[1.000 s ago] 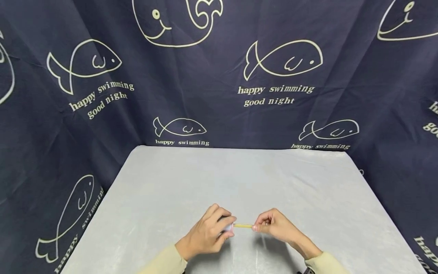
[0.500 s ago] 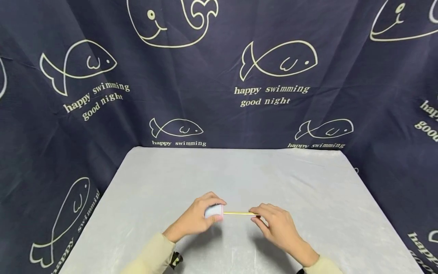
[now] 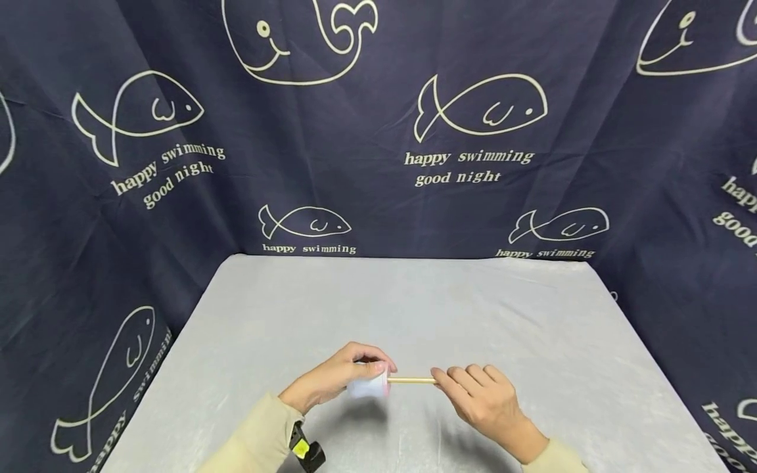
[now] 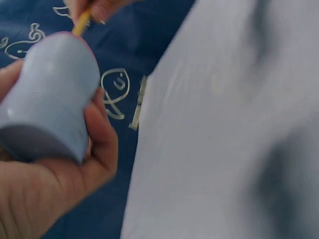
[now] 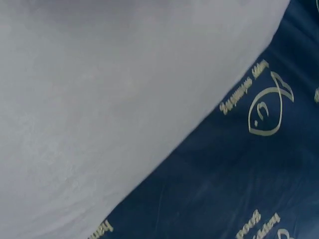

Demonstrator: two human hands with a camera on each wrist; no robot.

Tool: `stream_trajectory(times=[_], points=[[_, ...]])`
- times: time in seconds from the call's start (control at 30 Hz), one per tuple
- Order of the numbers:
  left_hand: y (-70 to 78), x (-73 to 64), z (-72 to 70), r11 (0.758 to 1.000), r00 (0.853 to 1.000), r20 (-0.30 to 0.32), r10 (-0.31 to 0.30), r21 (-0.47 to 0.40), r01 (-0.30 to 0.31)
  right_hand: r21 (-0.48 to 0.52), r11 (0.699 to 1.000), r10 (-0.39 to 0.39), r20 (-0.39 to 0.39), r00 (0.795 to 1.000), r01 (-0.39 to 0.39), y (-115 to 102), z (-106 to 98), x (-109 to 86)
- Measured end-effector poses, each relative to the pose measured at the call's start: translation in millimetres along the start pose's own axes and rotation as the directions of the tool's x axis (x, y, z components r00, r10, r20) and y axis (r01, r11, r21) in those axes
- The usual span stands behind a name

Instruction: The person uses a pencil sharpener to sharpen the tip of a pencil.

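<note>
My left hand [image 3: 340,378] grips a small pale-blue cylinder with a pink rim [image 3: 368,387] just above the grey table [image 3: 414,309]. A thin yellow pencil [image 3: 411,380] sticks out of its pink end toward the right. My right hand [image 3: 479,394] pinches the pencil's far end with its fingertips, the back of the hand facing up. In the left wrist view the blue cylinder [image 4: 50,99] fills my left hand [image 4: 60,184], and the pencil [image 4: 82,22] leaves its top toward the right hand's fingertips [image 4: 102,7]. The right wrist view does not show the hand.
Dark blue cloth printed with fish and whales [image 3: 473,131] walls the table at the back and both sides. A black wrist device with a yellow label [image 3: 304,450] sits on my left sleeve. The right wrist view shows only the table edge [image 5: 164,144] and cloth [image 5: 249,174].
Both hands moved a little away from me and left with the cylinder and pencil. The right hand has turned, so its fingers now lie flatter over the pencil's end.
</note>
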State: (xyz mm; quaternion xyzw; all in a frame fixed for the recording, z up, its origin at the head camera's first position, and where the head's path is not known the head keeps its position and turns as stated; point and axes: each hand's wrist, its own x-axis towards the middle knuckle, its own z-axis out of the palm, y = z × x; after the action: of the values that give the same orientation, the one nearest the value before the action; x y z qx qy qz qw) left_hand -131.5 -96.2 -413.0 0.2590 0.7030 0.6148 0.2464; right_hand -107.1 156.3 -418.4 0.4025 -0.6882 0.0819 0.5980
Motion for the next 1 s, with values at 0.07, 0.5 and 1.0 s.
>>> stream_trajectory(times=[0.07,0.5,1.0], points=[[-3.9,-1.9,5.6,0.991,0.995,-0.013,0.098,0.098,-0.096,0.03,0.999,0.028,0.026,0.999,-0.029,-3.0,-2.7,-3.1],[-35.6,-6.6,23.0,0.311,0.693,0.167,0.701,0.804,-0.508,0.096,-0.032,0.081,0.992,0.093,-0.995,14.7,-17.3,-4.5],[0.6,-4.7,-7.4,0.825,0.98,-0.067,0.187,0.552,-0.119,0.259,0.886,0.269,0.39,0.881,-0.385,-3.6,1.5,-24.0]])
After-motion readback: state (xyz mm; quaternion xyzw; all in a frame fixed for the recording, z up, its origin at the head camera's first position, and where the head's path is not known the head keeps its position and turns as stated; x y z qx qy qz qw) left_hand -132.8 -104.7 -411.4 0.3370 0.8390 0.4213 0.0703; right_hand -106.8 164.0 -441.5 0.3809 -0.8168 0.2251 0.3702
